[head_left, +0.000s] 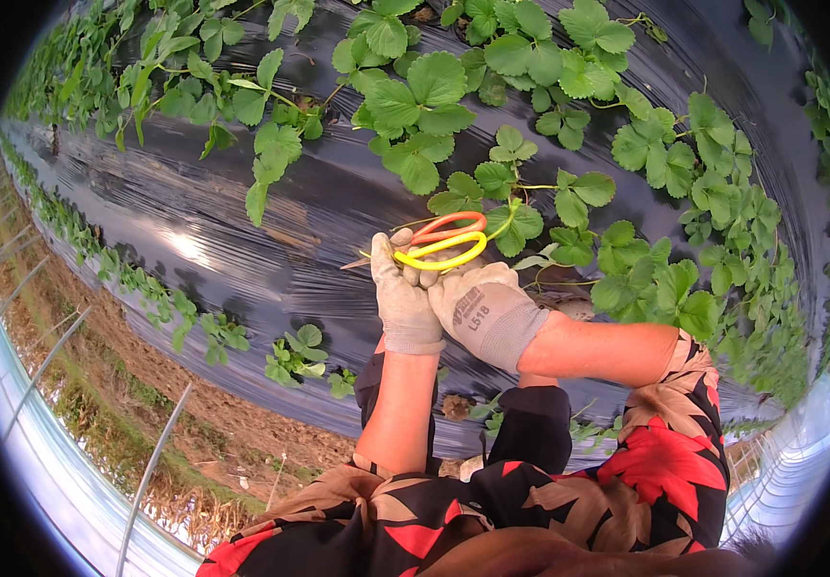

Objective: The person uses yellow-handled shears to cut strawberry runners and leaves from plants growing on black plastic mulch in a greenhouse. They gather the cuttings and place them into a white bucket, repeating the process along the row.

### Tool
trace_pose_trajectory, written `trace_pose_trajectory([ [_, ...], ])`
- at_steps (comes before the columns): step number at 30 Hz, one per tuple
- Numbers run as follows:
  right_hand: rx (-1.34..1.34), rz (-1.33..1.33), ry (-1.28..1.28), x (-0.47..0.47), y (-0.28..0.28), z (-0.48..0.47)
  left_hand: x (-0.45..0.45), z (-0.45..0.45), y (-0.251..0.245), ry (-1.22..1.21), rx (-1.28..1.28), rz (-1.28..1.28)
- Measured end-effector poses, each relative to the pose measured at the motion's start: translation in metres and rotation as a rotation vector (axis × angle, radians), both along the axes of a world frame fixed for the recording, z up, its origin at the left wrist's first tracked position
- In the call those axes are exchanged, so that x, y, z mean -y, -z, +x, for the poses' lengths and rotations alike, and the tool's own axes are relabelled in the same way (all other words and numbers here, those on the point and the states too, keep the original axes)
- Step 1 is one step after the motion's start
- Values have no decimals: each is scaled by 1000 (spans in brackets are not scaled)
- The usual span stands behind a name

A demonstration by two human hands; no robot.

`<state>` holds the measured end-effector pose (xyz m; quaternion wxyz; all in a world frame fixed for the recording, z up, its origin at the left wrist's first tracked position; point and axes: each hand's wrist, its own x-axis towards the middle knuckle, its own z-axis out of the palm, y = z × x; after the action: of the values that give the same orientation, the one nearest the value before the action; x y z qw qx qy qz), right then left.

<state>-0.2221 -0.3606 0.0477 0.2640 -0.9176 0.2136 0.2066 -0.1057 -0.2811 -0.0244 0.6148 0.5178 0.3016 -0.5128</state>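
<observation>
My left hand (406, 296), in a pale work glove, is closed around scissors with an orange handle loop and a yellow handle loop (451, 252). Their pointed blades (356, 265) stick out to the left, past the thumb. Against it lies my right hand (476, 299), in a matching glove with printed writing; its fingers are partly hidden by the loops, so its grip is unclear. A green plant stem (505, 225) runs down behind the loops towards the right hand. Strawberry leaves (523, 229) are just beyond the hands.
Rows of strawberry plants (422, 94) grow through black plastic mulch film (299, 238). Small plants (296, 357) stand nearer my legs. Bare soil (191, 404) and curved metal hoops (151, 469) beside plastic sheeting are at lower left.
</observation>
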Motion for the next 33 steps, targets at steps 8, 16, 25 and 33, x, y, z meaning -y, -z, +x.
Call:
trace_pose_trajectory([
  [8,511,229,911,220,85,17,11,-5,-20,153,-2,201],
  [16,-125,-157,640,266,172,110,15,-9,-13,170,-59,173],
  [25,64,-168,751,310,195,113,3,0,-11,299,-133,-63],
  [33,490,1233,1186,310,228,124,0,4,-9,256,-189,-148],
])
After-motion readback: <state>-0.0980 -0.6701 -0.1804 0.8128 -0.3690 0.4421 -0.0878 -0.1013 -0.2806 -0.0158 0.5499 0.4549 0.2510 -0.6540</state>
